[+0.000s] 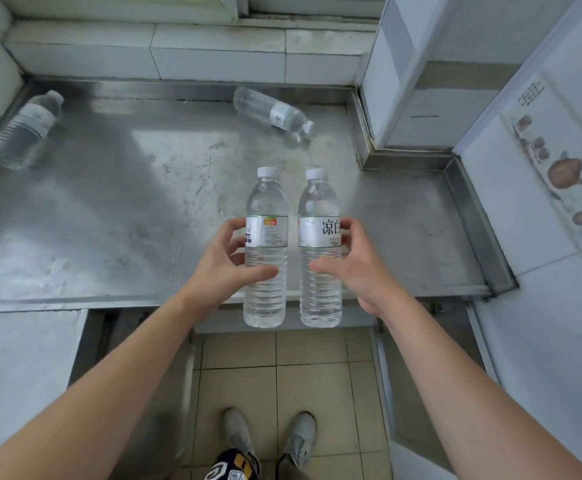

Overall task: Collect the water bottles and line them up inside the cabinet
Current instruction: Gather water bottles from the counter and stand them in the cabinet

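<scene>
I hold two clear water bottles upright, side by side, above the front edge of the steel counter [109,209]. My left hand [227,261] grips the left bottle [266,202] around its middle. My right hand [355,265] grips the right bottle [318,206], which has a white label with black characters. Both have white caps. Two more bottles lie on their sides on the counter: one at the far left [23,129], one at the back centre [272,110]. Below the counter the cabinet opening [282,327] shows, its inside mostly hidden.
A closed cabinet door panel [23,362] sits at the lower left, and an open door edge [386,375] stands at the right. Tiled walls [542,271] close in the right side and the back. My shoes [268,441] stand on beige floor tiles.
</scene>
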